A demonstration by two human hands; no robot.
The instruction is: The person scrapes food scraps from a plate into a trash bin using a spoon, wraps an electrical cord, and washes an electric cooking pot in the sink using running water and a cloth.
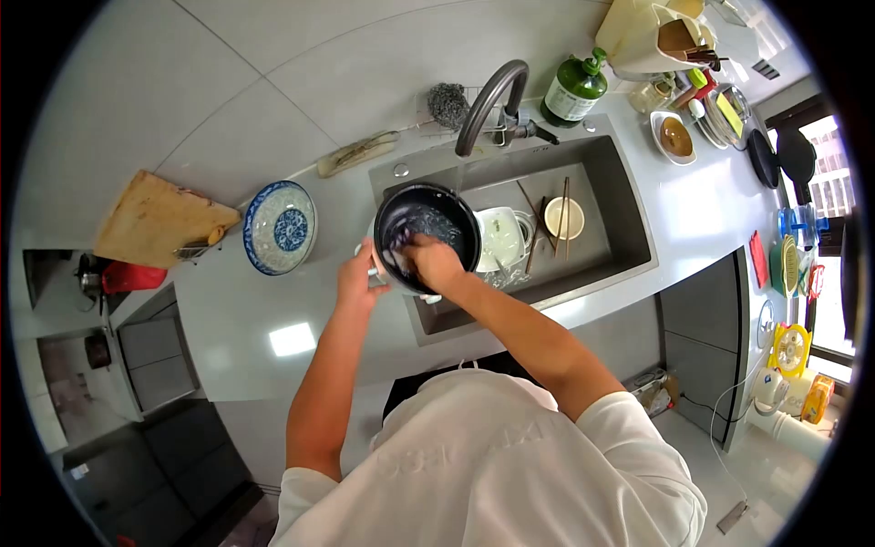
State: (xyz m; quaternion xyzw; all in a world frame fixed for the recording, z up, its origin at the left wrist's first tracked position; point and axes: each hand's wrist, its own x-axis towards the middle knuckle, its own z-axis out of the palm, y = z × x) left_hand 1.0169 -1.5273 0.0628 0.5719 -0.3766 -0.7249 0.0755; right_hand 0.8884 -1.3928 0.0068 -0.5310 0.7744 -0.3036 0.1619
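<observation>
A cooking pot [437,217] with a black inside and a pale outer wall is tilted over the left part of the sink. My left hand [358,273] is closed on its rim or handle at the near left side. Inside the pot is my right hand [430,263], its fingers curled down near the inner wall. They are blurred, so whether they hold anything is unclear. Water glistens at the pot's bottom. Right beside the pot, a white dish [499,239] lies in the sink, partly hidden by it.
The grey sink [597,214] also holds a small cream bowl [564,219] with chopsticks across it. A dark faucet [492,96] arches above. Behind stand a steel scrubber [447,105] and a green pump bottle [574,89]. A blue-and-white bowl [281,228] sits on the left counter.
</observation>
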